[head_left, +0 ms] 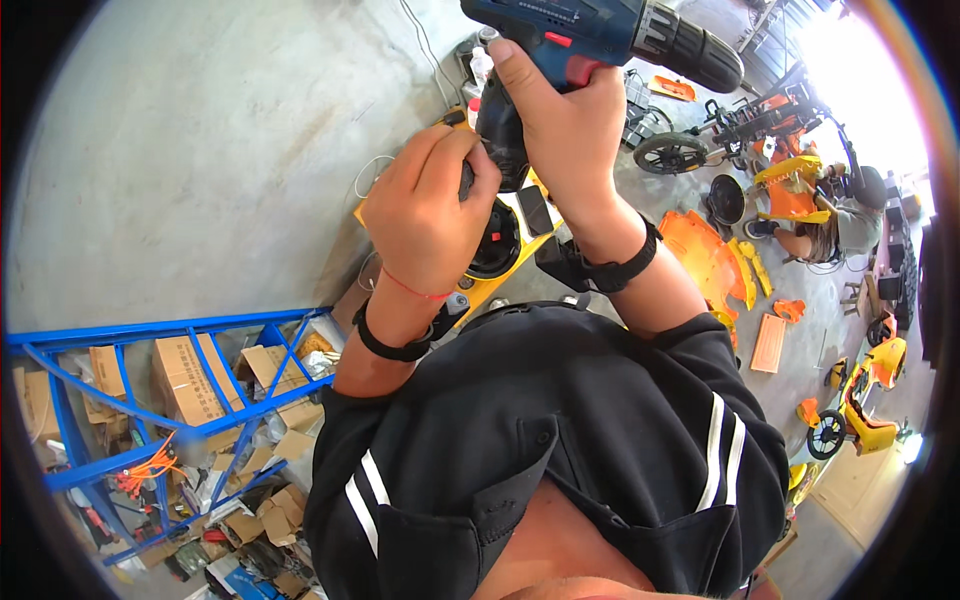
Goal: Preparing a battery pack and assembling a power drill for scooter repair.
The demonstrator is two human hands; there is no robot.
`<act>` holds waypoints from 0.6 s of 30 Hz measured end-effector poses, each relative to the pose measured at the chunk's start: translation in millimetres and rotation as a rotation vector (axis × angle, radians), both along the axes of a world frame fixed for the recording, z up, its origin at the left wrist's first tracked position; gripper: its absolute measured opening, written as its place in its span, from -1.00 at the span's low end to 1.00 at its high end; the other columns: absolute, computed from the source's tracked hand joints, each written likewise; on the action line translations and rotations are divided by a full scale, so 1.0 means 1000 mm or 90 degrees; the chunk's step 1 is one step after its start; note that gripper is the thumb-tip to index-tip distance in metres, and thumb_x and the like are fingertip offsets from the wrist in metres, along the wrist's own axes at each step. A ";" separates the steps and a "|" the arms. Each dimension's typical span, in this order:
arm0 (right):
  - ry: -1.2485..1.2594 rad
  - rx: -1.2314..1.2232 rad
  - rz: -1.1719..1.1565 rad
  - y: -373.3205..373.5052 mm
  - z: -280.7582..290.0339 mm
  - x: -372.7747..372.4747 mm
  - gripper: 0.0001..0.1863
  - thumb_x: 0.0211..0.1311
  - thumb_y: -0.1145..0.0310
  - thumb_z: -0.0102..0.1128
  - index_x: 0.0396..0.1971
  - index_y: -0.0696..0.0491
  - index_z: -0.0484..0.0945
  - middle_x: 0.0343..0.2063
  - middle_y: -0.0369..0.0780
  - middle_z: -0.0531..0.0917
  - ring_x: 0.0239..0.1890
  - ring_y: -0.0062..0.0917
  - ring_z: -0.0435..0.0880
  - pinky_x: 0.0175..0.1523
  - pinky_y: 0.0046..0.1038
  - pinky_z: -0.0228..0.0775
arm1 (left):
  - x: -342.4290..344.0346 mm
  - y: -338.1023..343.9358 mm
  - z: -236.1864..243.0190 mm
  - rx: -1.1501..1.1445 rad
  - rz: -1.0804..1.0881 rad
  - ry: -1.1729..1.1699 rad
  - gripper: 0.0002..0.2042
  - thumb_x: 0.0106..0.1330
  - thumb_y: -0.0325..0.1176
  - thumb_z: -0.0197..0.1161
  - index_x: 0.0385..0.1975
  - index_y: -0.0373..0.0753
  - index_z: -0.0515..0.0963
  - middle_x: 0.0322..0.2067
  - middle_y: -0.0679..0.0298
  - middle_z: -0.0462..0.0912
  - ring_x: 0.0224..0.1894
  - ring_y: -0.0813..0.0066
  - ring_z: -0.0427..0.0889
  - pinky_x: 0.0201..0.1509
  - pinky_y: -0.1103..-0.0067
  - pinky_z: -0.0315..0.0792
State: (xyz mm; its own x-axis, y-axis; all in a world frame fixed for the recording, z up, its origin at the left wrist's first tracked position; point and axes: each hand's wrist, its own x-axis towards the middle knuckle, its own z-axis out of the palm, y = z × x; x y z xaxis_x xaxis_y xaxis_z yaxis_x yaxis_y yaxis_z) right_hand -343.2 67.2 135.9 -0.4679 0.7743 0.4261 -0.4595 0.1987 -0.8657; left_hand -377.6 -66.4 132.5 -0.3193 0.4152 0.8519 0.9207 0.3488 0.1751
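The dark blue cordless drill with a black chuck and a red trigger (600,35) is held up high in the view, over a grey concrete floor (200,150), its chuck pointing to the right and its black handle hanging down toward the person's chest. The right hand (560,120) is wrapped tightly around the handle just under the blue body, fingers closed on the grip near the red trigger. The left hand (430,215) is cupped and closed around the black base of the drill's handle (500,150), touching the lower end where the battery sits; how firmly it grips cannot be told, as the fingers hide the part beneath them. Each wrist wears a black strap, and a thin red cord circles the left one. Just below the hands lies a yellow plastic toy-vehicle body with a round black opening (500,245). A blue metal rack (150,340) stands at the lower left with brown cardboard boxes (185,380) behind and under it. To the right, orange and yellow plastic panels (705,255) lie on the floor, and farther off another person in grey (850,220) sits among small ride-on toy frames with black wheels (690,150).
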 end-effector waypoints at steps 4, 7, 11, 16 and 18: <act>-0.022 -0.063 0.007 0.005 -0.002 -0.002 -0.58 0.08 0.26 0.50 -0.20 0.19 0.52 -0.38 -0.22 0.68 -0.38 -0.60 0.62 -0.25 -0.54 0.47 | -0.001 -0.003 -0.002 0.035 -0.044 -0.038 -0.83 -0.02 -0.59 0.36 -0.41 -0.23 0.61 -0.39 0.22 0.65 -0.45 0.28 0.64 -0.37 0.53 0.53; 0.060 -0.151 0.111 0.007 -0.002 -0.001 -0.62 0.14 0.27 0.44 -0.19 0.19 0.52 -0.39 -0.20 0.68 -0.37 -0.57 0.65 -0.27 -0.52 0.51 | -0.004 -0.010 0.000 0.073 -0.090 -0.155 -0.83 -0.01 -0.63 0.33 -0.40 -0.25 0.61 -0.38 0.19 0.66 -0.43 0.33 0.65 -0.32 0.56 0.53; 0.140 -0.350 0.302 0.011 -0.002 0.005 -0.69 0.23 0.30 0.34 -0.15 0.16 0.52 -0.32 -0.15 0.68 -0.37 -0.48 0.70 -0.28 -0.46 0.58 | -0.001 -0.019 -0.001 0.119 -0.136 -0.407 -0.93 0.19 -0.62 0.25 -0.36 -0.34 0.59 -0.42 0.31 0.63 -0.37 0.60 0.60 -0.30 0.66 0.46; 0.145 -0.480 0.419 0.015 -0.011 0.006 -0.62 0.28 0.19 0.28 -0.06 0.15 0.50 -0.27 -0.13 0.68 -0.30 -0.43 0.72 -0.26 -0.41 0.62 | -0.002 -0.024 -0.006 0.236 -0.221 -0.718 -0.93 0.30 -0.56 0.20 -0.27 -0.36 0.57 -0.41 0.29 0.62 -0.40 0.58 0.58 -0.31 0.62 0.48; 0.147 -0.465 0.427 0.016 -0.015 0.005 -0.60 0.31 0.11 0.23 -0.08 0.14 0.52 -0.26 -0.15 0.68 -0.27 -0.45 0.71 -0.23 -0.40 0.62 | -0.003 -0.025 -0.011 0.292 -0.269 -0.805 -0.92 0.34 -0.52 0.18 -0.25 -0.36 0.57 -0.43 0.27 0.60 -0.44 0.56 0.56 -0.31 0.57 0.51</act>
State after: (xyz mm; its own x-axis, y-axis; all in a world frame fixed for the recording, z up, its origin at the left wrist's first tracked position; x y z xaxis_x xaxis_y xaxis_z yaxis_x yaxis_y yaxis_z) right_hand -338.0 82.8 121.0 -0.8672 0.4898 0.0892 -0.4534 -0.7029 -0.5480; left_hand -380.4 -91.5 121.6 -0.8822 0.4387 0.1714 0.0775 -0.2237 0.9716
